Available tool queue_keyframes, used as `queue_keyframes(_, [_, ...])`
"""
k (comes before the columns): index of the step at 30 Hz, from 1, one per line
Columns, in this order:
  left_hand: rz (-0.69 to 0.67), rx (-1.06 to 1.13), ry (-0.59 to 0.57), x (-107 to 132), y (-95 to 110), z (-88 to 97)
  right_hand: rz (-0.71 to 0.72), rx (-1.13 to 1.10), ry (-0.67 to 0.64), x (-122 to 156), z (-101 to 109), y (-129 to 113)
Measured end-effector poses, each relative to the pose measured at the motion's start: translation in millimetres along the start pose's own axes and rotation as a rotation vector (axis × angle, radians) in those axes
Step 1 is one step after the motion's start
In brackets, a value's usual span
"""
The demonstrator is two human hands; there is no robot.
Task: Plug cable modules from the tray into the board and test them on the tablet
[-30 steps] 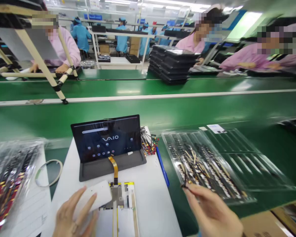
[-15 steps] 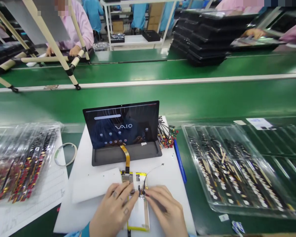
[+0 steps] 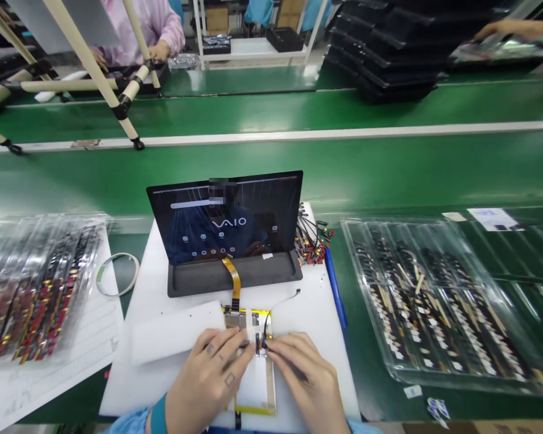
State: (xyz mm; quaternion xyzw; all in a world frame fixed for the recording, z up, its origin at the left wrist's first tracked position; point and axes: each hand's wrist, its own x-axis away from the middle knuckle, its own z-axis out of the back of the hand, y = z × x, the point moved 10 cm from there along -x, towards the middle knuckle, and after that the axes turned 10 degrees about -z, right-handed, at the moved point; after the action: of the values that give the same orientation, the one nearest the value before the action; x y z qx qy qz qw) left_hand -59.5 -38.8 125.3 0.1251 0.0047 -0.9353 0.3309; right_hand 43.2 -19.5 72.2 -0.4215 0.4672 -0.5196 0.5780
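1. Fingers [image 3: 283, 348] of the right hand [image 3: 305, 380] pinch narrowly on a thin black wire [image 3: 268, 322], seemingly to steady its small end against a tablet back panel [image 3: 256, 389].
2. Fingers [image 3: 228, 345] of the left hand [image 3: 206, 380] lie close beside them on the panel; whether they grip anything cannot be told.
3. That panel lies flat on the white desk [image 3: 312, 355], tied by an orange flex ribbon [image 3: 232, 280] to a VAIO tablet screen [image 3: 224, 223] propped in a dark grey stand [image 3: 235, 274] — probably to keep the ribbon unstrained.
4. Farther out, within reach, sit a white foam pad [image 3: 176, 331], a clear tray of cables [image 3: 438, 301] and a bag of cables [image 3: 40, 283] — one on each side.
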Motion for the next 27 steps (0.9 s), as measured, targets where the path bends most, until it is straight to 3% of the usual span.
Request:
queue_keyframes(16, [0.058, -0.087, -0.082, 3, 0, -11.9, 0.035, 0.083, -0.015, 0, -8, -5])
queue_keyframes(21, [0.026, -0.095, -0.176, 24, -1, -19.2, 0.053, 0.18, -0.054, 2, -8, -15])
queue_keyframes(23, [0.071, -0.076, -0.164, 39, -11, -11.5, 0.084, 0.245, -0.072, 5, -3, -21])
queue_keyframes(27, [0.288, -0.203, -0.072, 67, -52, 24.5, 0.171, 0.397, -0.104, 7, 11, -27])
